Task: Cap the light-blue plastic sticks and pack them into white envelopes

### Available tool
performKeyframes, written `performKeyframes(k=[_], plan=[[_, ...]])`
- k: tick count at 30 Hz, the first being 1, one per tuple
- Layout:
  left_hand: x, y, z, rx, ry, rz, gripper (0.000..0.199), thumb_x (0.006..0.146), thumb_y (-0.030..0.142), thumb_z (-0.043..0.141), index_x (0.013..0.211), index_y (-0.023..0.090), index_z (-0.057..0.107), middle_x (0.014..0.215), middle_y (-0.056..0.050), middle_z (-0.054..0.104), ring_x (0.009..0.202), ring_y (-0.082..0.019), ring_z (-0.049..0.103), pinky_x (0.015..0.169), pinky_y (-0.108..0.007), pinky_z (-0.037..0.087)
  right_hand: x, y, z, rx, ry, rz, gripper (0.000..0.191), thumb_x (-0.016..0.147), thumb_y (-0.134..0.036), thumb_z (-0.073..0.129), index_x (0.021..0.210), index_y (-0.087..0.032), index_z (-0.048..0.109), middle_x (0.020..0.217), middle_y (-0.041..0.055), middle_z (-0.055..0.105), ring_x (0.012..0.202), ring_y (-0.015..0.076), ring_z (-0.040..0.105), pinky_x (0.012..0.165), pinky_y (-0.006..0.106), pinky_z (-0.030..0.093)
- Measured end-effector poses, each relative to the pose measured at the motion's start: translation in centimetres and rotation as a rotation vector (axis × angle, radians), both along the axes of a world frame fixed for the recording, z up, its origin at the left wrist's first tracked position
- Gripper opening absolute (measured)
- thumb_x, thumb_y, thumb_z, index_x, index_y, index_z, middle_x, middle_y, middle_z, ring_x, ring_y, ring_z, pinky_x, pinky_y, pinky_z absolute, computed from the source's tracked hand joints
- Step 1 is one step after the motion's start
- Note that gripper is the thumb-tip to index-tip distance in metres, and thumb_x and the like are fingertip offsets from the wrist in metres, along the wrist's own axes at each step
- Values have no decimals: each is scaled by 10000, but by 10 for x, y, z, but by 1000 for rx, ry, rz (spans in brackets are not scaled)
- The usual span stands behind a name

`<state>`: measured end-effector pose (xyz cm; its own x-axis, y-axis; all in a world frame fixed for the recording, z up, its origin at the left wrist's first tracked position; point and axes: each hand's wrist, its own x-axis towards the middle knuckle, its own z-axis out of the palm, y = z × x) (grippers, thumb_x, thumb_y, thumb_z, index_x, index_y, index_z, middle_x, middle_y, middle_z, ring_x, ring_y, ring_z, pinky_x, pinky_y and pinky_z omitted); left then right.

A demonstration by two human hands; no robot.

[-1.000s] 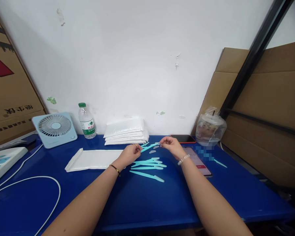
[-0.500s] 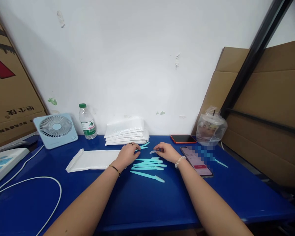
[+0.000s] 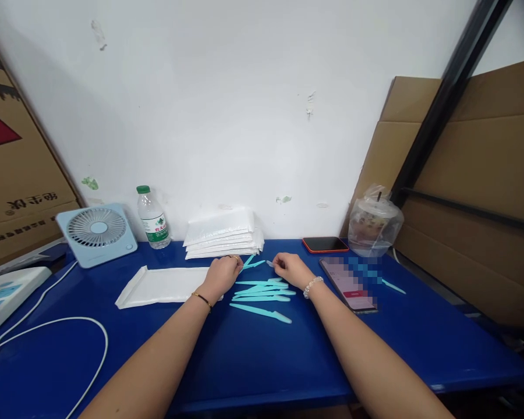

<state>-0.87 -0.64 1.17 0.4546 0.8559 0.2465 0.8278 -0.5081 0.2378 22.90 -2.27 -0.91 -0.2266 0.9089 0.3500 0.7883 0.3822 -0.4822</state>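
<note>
My left hand [image 3: 223,274] is closed by the far razors, with the end of a turquoise eyebrow razor [image 3: 255,264] at its fingertips. Another turquoise razor [image 3: 248,259] crosses it at an angle, partly hidden by the fingers. In a pinch, my right hand [image 3: 289,269] holds a small translucent blade cap [image 3: 270,263] that points left. Between my wrists, several turquoise razors [image 3: 262,291] lie in a loose pile on the blue table. One razor [image 3: 261,312] lies apart, nearer to me. Under my left hand's side is a white padded envelope [image 3: 161,285].
A stack of white padded envelopes [image 3: 220,233] stands against the wall. To its left are a bottle [image 3: 153,221] and a blue fan [image 3: 98,233]. On the right lie a lit phone [image 3: 347,285], an orange-edged phone [image 3: 325,245] and a bagged drink cup [image 3: 373,227].
My right hand has lifted slightly away with the cap. My left fingers have drawn together at the far razors, whose angle has shifted. The view has tilted a little.
</note>
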Motion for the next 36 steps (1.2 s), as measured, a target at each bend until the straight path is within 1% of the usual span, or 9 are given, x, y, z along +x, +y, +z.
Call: performKeyframes(k=[5, 10, 14, 17, 19, 22, 27, 30, 36], plan=[[2, -2, 3, 14, -31, -31, 223, 886, 273, 383, 838, 205, 589, 850, -35, 655, 796, -181, 592, 685, -267, 368, 2, -2, 5, -20, 181, -3, 103, 772, -214, 515, 763, -182, 613, 652, -10, 602, 571, 109, 513, 546, 214, 378], [3, -3, 3, -62, -99, -11, 234, 888, 285, 363, 848, 197, 577, 828, -41, 646, 775, -177, 592, 682, -258, 382, 3, -1, 7, -36, 382, 11, 185, 783, -270, 502, 840, -181, 653, 656, -2, 603, 574, 116, 524, 548, 228, 399], [2, -2, 1, -76, -153, -21, 219, 882, 293, 369, 837, 202, 563, 822, -35, 640, 759, -173, 587, 666, -250, 381, 3, 3, 3, -160, 649, 30, 264, 728, -335, 608, 902, -144, 657, 624, 4, 594, 525, 106, 518, 515, 229, 427], [1, 0, -1, -70, -144, -31, 210, 881, 295, 374, 817, 207, 553, 789, -26, 634, 729, -168, 582, 650, -247, 372, 3, 5, 1, -251, 768, 33, 286, 689, -382, 660, 832, -135, 655, 628, 18, 615, 491, 94, 515, 480, 224, 437], [1, 0, -2, -62, -139, -33, 206, 882, 294, 375, 816, 207, 550, 781, -23, 630, 718, -165, 578, 645, -246, 370, 3, 6, 0, -270, 787, 13, 278, 693, -403, 656, 773, -137, 649, 624, 24, 623, 478, 90, 517, 457, 216, 433], [1, 0, -2, -50, -147, -38, 203, 882, 293, 378, 818, 204, 549, 786, -23, 625, 716, -162, 574, 642, -244, 371, 2, 5, 0, -272, 774, -1, 273, 701, -406, 652, 751, -137, 645, 615, 19, 617, 474, 86, 520, 450, 210, 435], [3, -3, 0, -63, -172, -94, 217, 885, 307, 373, 827, 208, 557, 788, -20, 626, 727, -161, 570, 637, -237, 375, -7, 1, 1, -313, 767, 60, 265, 705, -403, 653, 757, -143, 643, 622, 8, 606, 482, 84, 523, 458, 208, 437], [4, -3, 0, -90, -185, -98, 224, 883, 321, 376, 833, 208, 564, 770, -19, 625, 719, -162, 566, 631, -238, 370, -8, 0, 2, -327, 759, 83, 252, 711, -392, 647, 766, -146, 642, 629, 10, 606, 487, 87, 522, 459, 209, 432], [2, 1, -3, -117, -228, -69, 223, 873, 332, 380, 827, 209, 560, 776, -19, 625, 721, -168, 559, 623, -243, 362, 3, 4, 2, -181, 725, -23, 189, 737, -336, 605, 734, -149, 633, 590, -5, 561, 483, 76, 469, 439, 183, 370]])
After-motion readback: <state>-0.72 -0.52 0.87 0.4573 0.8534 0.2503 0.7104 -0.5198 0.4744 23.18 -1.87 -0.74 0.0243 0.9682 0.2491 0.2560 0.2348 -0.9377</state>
